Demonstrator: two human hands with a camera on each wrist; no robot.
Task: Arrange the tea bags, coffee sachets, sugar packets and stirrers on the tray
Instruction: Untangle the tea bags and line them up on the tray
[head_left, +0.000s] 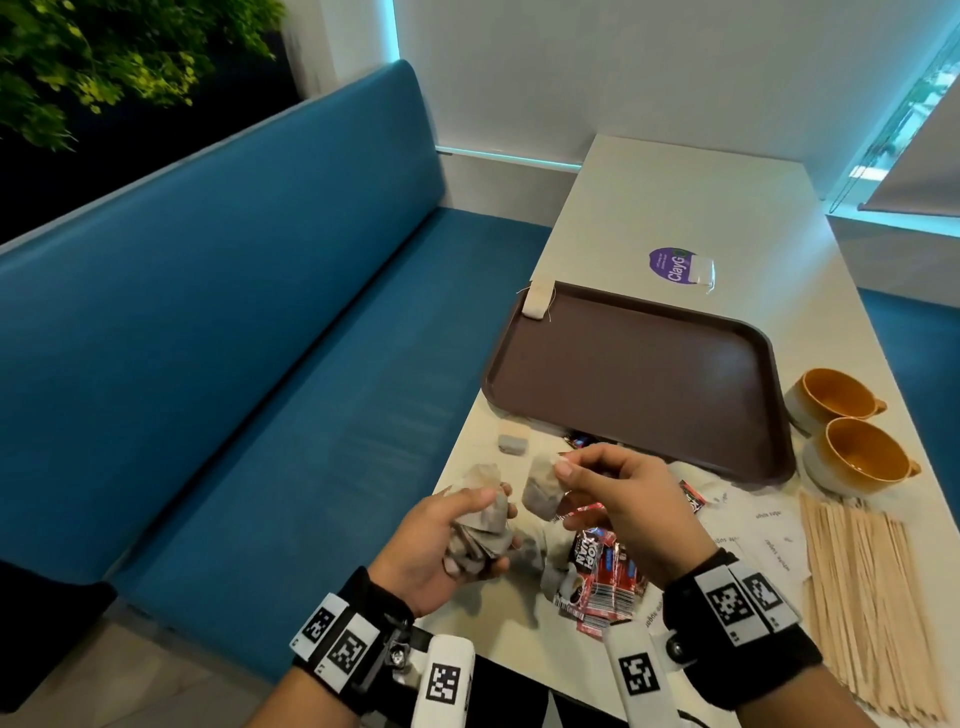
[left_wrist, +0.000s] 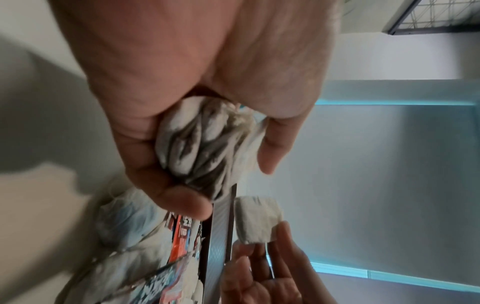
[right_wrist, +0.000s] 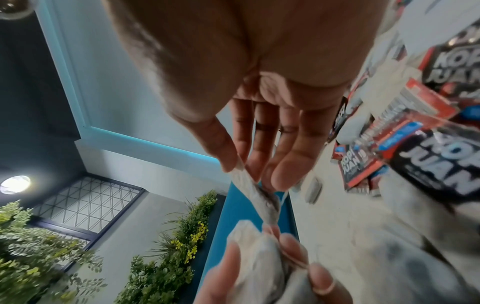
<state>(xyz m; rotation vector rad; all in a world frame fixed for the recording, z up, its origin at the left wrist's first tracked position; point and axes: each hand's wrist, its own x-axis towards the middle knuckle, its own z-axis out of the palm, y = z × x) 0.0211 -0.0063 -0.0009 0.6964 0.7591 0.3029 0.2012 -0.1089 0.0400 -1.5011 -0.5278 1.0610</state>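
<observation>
My left hand (head_left: 462, 535) grips a bunch of several grey tea bags (head_left: 480, 535) (left_wrist: 202, 148) above the table's near left edge. Just to its right, my right hand (head_left: 613, 499) pinches a single tea bag (head_left: 541, 491) (right_wrist: 257, 191) by its top corner, hanging in the air. The brown tray (head_left: 634, 384) lies beyond; one tea bag (head_left: 536, 300) rests on its far left rim. Red and black coffee sachets (head_left: 602, 577) lie under my hands. White sugar packets (head_left: 763, 540) and a heap of wooden stirrers (head_left: 872, 597) lie to the right. Another tea bag (head_left: 513, 444) lies in front of the tray.
Two orange-lined cups (head_left: 847, 431) stand right of the tray. A purple sticker and a clear wrapper (head_left: 696, 270) lie behind it. A blue bench (head_left: 234, 364) runs along the table's left side.
</observation>
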